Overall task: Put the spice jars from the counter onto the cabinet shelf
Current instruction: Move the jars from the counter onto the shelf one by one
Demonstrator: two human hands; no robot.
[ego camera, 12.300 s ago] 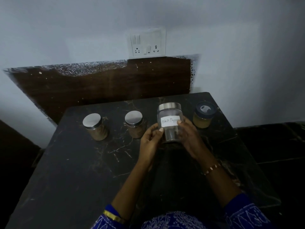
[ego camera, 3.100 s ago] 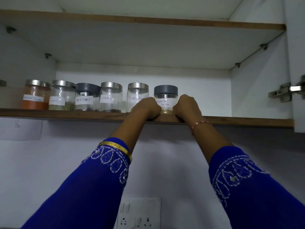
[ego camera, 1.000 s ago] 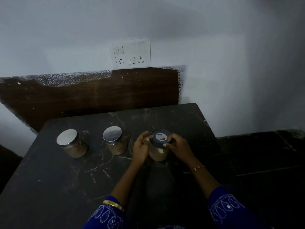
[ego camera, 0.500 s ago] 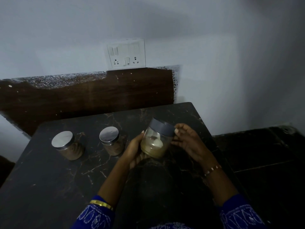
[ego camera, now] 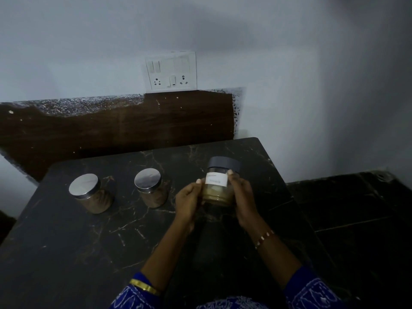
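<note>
Compared with half a second ago, the dark-lidded jar now stands upright between the hands, with its white label turned toward the camera; before, it was tilted. It is a clear jar with a dark grey lid, holding pale tan powder in its lower half. The label text is too blurred to read. The jar is held above the counter, near the right rear part. The left hand grips the jar's left side, thumb at the label edge. The right hand grips the right side, thumb on the label's upper corner. Both grips are closed round the jar.

Two steel-lidded jars of brown powder stand on the counter to the left, apart from each other and from the hands. A switch and socket plate sits on the wall behind.
</note>
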